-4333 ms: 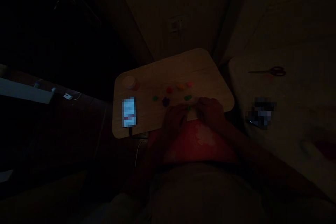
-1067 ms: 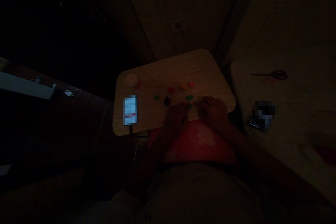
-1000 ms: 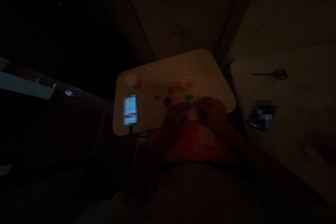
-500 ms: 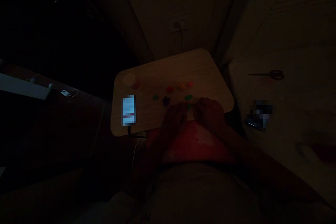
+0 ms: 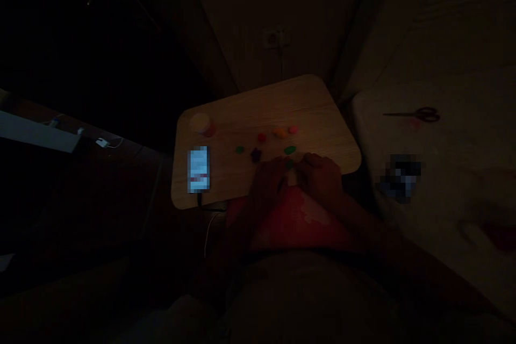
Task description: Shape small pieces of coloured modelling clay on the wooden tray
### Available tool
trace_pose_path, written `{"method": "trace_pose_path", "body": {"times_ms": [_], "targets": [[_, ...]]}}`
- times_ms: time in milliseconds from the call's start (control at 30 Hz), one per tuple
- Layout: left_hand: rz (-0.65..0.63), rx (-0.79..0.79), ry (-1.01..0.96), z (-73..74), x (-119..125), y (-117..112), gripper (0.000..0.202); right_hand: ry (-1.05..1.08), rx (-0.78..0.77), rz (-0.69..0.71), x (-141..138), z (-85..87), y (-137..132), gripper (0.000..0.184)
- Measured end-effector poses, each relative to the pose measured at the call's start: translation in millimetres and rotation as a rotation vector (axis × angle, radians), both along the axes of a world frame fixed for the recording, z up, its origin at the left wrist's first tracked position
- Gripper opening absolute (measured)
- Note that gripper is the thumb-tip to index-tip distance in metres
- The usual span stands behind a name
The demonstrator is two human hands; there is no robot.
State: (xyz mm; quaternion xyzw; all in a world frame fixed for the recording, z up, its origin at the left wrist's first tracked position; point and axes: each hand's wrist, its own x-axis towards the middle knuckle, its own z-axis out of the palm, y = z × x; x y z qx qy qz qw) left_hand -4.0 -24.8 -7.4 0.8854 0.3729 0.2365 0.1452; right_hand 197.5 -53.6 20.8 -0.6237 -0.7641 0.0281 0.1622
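Observation:
In dim light, a small lump of green modelling clay (image 5: 289, 163) lies between my hands at the near edge of the small wooden table (image 5: 226, 172). My left hand (image 5: 269, 180) has its fingers curled against the lump's left side. From the right, the bent fingers of my right hand (image 5: 320, 176) meet it. Just beyond is a flatter green piece (image 5: 289, 150). Other small lumps lie around: a dark purple one (image 5: 256, 155), a green ball (image 5: 239, 149), a red one (image 5: 262, 137), an orange one (image 5: 279, 132) and a pink one (image 5: 293, 130). Darkness hides finger detail.
A lidded tub (image 5: 201, 123) stands at the table's far left, with a lit phone (image 5: 198, 170) and its cable nearer me. On the pale surface to the right lie scissors (image 5: 419, 114) and a blurred dark object (image 5: 401, 178). A wall socket (image 5: 276, 38) is behind.
My right hand has shifted slightly inward toward the green lump, and my left hand has moved very little. The whole view has drifted a touch. The other lumps stay put.

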Motion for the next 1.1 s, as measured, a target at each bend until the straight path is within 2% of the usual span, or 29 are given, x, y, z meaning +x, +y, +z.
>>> {"method": "trace_pose_path", "body": {"times_ms": [333, 600, 800, 967, 1100], "targets": [[0.006, -0.005, -0.001, 2.0, 0, 0, 0.053, -0.016, -0.03, -0.012, 6, 4.4, -2, 0.026], [-0.009, 0.021, -0.023, 3.2, 0, -1, 0.048, -0.006, -0.024, -0.001, 1, -3.8, -5, 0.028], [0.051, 0.008, -0.07, 2.9, 0, -2, 0.045, -0.011, -0.035, -0.016, 4, 2.6, -5, 0.024], [0.071, 0.001, -0.099, 2.7, -1, -3, 0.043, 0.024, 0.003, 0.025, -4, -5.8, -5, 0.027], [0.065, -0.019, -0.094, 4.3, -1, -3, 0.045, 0.06, 0.042, 0.001, -2, -13.3, -7, 0.027]]}}
